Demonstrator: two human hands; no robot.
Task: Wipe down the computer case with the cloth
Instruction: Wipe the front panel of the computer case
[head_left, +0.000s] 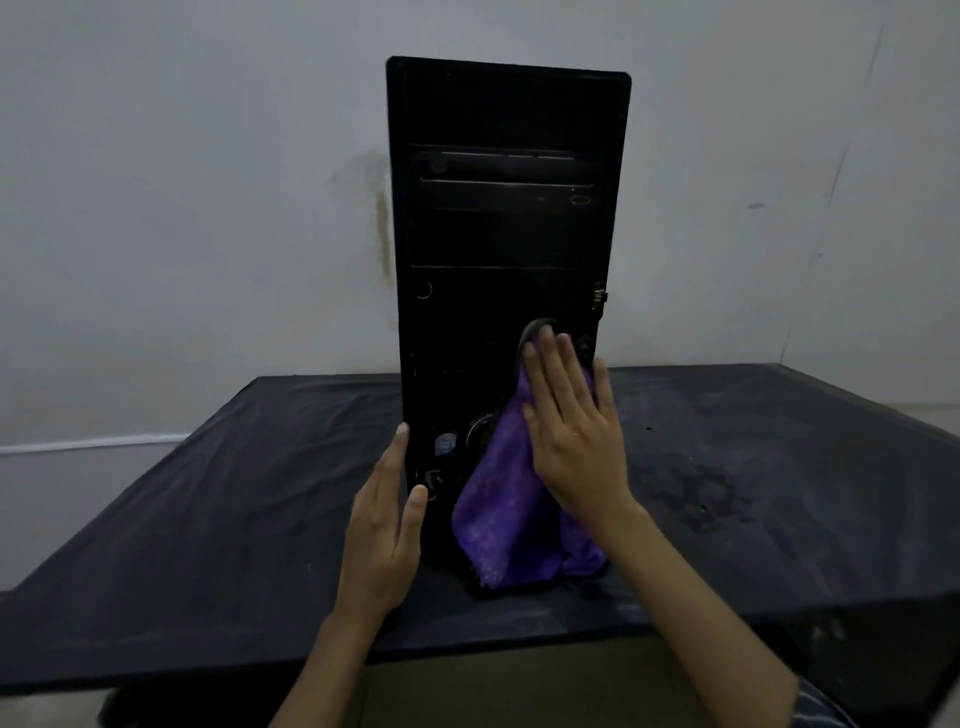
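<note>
A tall black computer case (506, 228) stands upright on the table, its front panel with drive bays facing me. A purple cloth (506, 514) lies against the lower right of that panel and hangs down to the table. My right hand (574, 428) presses the cloth flat against the panel with straight, spread fingers. At the case's lower left edge my left hand (387, 525) steadies it, fingers straight along the side and thumb on the front.
The table (753, 483) is covered with a dark, dusty sheet and reaches out left and right of the case. A pale wall (182, 208) with a brownish stain stands close behind the case. The table's front edge runs just below my wrists.
</note>
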